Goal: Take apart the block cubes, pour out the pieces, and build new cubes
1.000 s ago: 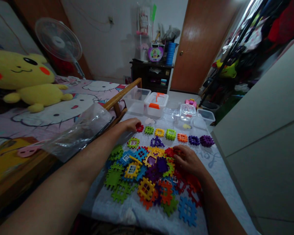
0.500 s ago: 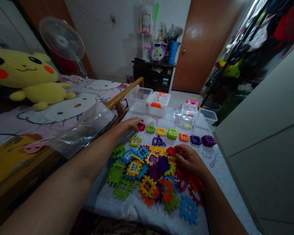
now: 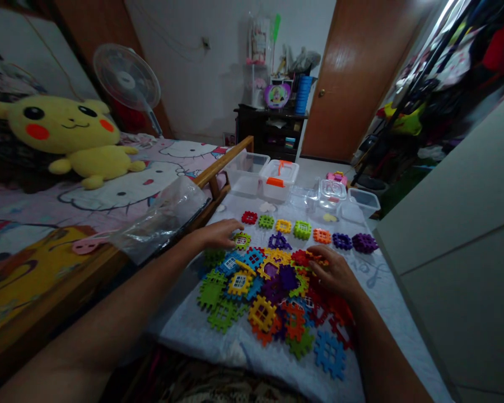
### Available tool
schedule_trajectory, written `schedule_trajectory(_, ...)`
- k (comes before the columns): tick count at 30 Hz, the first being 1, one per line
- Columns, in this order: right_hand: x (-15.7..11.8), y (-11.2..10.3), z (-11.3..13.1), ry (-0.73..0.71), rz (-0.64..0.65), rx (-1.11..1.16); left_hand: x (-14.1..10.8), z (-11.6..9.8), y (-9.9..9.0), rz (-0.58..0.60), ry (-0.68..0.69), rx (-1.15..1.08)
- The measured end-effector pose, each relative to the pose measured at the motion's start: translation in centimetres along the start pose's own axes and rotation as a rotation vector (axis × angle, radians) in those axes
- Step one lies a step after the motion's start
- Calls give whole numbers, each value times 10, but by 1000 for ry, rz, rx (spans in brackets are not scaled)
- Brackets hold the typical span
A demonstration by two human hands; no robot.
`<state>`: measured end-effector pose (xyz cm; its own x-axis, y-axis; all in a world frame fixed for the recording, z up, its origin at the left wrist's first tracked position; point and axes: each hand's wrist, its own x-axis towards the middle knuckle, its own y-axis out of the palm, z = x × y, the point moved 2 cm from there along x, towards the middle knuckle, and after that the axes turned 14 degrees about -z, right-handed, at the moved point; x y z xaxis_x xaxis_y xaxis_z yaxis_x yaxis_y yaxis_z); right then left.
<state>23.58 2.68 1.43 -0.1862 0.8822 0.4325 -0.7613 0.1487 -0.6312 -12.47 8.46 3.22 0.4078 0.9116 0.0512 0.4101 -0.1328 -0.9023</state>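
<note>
My left hand (image 3: 222, 234) is beside a light green window block (image 3: 242, 241), thumb and fingers apart; whether it touches the block I cannot tell. My right hand (image 3: 335, 272) lies over the right side of a heap of interlocking toothed plastic blocks, fingers spread at a red block (image 3: 301, 258). Part of the red pieces is hidden under that hand. In the heap are a yellow window block (image 3: 262, 313), a dark purple block (image 3: 288, 278) and a blue block (image 3: 330, 354). Behind it runs a row with a red block (image 3: 249, 217) at its left end and purple blocks (image 3: 364, 243) at its right.
Clear plastic boxes (image 3: 363, 202) and a lidded box with orange clips (image 3: 277, 182) stand at the table's far end. On the left, a wooden rail (image 3: 224, 162) borders a bed with a yellow plush toy (image 3: 82, 137) and a clear plastic bag (image 3: 163, 218).
My left hand has left the red block at the row's left end and come nearer, to the light green window block. My right hand stays on the heap. The view has shifted slightly.
</note>
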Motion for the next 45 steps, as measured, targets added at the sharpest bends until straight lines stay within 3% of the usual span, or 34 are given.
schedule_trajectory(5,-1,1,-1,19,7,-8,-7,-15,12,-26,-5,34)
schedule_trajectory(15,0,-1,-2,23,-2,3,11,-21,0,-114,-25,6)
schedule_trajectory(20,0,-1,-3,24,4,-4,22,-39,15,-51,-23,-97)
schedule_trajectory(23,0,0,-5,34,17,-19,25,-43,20,-76,-32,-77)
schedule_trajectory(28,0,0,-6,33,29,-27,10,-26,-1,-155,-28,-42)
schedule_trajectory(33,-1,1,-7,36,29,-21,-29,12,-26,-2,-123,-60)
schedule_trajectory(39,-1,3,-8,40,37,-15,-56,27,-18,151,-238,-40)
schedule_trajectory(45,0,3,-7,35,39,-11,-51,15,-9,100,-237,-38)
